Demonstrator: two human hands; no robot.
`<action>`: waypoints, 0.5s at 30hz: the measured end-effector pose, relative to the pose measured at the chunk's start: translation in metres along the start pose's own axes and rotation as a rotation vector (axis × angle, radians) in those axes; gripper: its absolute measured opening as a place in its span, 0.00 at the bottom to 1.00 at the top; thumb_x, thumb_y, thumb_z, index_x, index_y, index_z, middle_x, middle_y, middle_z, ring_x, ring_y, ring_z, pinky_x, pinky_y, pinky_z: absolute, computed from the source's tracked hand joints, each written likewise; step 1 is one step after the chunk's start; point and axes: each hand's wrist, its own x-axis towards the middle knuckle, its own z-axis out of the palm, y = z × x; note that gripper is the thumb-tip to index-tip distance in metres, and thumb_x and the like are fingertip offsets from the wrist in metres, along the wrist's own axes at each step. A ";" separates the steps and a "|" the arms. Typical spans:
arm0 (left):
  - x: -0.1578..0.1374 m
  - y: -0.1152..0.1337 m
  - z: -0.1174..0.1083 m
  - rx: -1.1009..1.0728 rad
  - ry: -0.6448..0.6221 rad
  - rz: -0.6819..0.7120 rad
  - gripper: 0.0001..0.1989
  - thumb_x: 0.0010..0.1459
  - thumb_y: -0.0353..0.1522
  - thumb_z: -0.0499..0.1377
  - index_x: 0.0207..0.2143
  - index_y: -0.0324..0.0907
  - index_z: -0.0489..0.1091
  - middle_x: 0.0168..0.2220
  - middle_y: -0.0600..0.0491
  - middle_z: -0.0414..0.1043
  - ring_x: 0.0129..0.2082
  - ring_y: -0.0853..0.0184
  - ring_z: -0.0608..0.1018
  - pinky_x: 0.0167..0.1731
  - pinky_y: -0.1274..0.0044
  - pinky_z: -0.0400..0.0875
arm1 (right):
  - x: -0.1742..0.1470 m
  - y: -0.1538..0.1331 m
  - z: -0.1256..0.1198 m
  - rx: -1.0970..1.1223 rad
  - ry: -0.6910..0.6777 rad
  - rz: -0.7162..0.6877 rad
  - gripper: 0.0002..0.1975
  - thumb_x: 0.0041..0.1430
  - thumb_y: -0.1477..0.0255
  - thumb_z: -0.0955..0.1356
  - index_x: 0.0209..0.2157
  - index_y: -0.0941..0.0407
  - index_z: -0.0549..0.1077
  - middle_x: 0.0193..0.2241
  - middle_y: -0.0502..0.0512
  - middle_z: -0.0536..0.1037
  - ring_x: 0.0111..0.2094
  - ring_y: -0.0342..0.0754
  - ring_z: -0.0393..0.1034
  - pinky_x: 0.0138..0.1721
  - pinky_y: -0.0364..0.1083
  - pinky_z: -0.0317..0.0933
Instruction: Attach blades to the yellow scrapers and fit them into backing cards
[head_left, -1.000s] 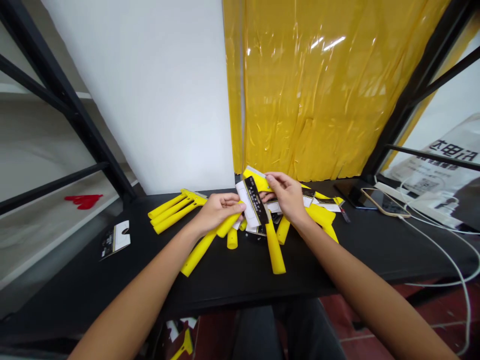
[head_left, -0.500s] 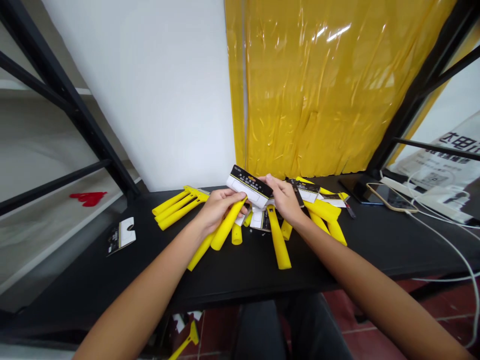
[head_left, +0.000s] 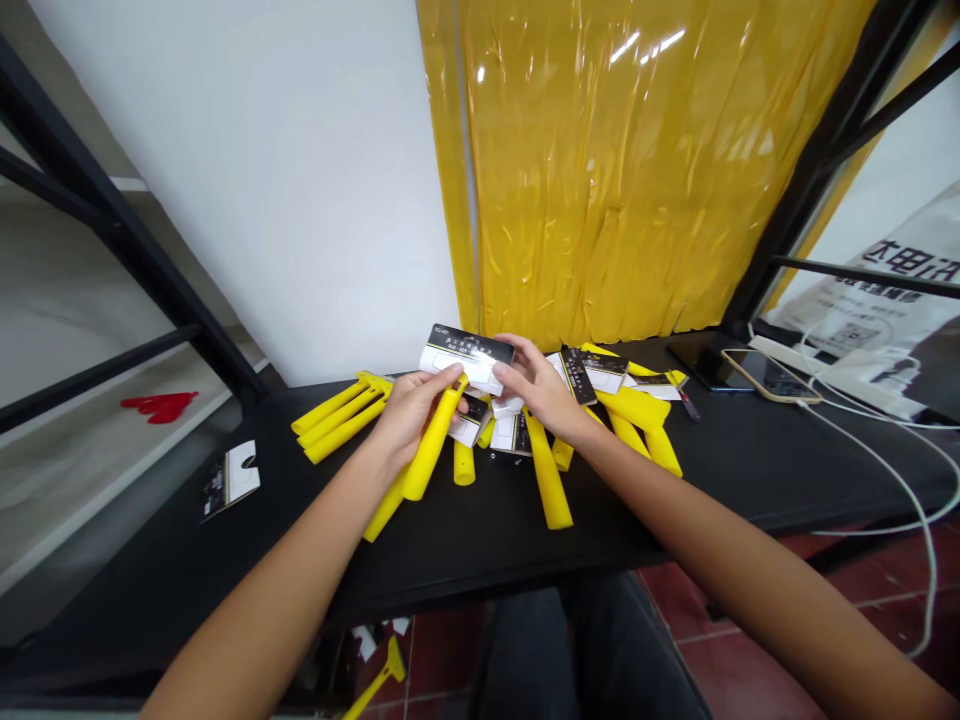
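My left hand (head_left: pixel 405 412) grips a yellow handle (head_left: pixel 430 450) near its top, the thumb resting at the lower edge of a black-and-white card (head_left: pixel 466 352). The card spans the gap between my hands, above the table (head_left: pixel 300 570), and my right hand (head_left: pixel 546 388) pinches its right end. Three yellow scrapers (head_left: pixel 339 422) lie just beyond my left hand, side by side; more yellow handles (head_left: pixel 628 428) lie right of my right hand.
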 end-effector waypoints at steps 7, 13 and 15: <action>-0.002 0.003 0.000 0.020 -0.008 -0.023 0.16 0.51 0.38 0.73 0.35 0.36 0.76 0.22 0.51 0.74 0.19 0.69 0.75 0.19 0.79 0.71 | -0.002 0.006 0.006 0.134 -0.020 0.214 0.23 0.48 0.52 0.78 0.33 0.58 0.76 0.21 0.51 0.77 0.20 0.44 0.70 0.21 0.43 0.66; -0.001 0.007 -0.006 0.143 -0.087 -0.052 0.20 0.56 0.45 0.68 0.39 0.36 0.77 0.32 0.45 0.80 0.23 0.68 0.78 0.24 0.76 0.74 | -0.001 0.003 0.001 0.048 0.079 0.210 0.23 0.47 0.52 0.78 0.25 0.57 0.73 0.17 0.51 0.75 0.16 0.42 0.65 0.18 0.42 0.58; 0.005 0.011 -0.015 0.244 -0.027 0.028 0.23 0.60 0.48 0.64 0.45 0.38 0.77 0.41 0.43 0.81 0.31 0.65 0.81 0.33 0.75 0.77 | 0.001 0.005 -0.004 -0.001 0.171 0.212 0.23 0.50 0.52 0.77 0.24 0.56 0.70 0.16 0.50 0.73 0.15 0.41 0.61 0.17 0.42 0.54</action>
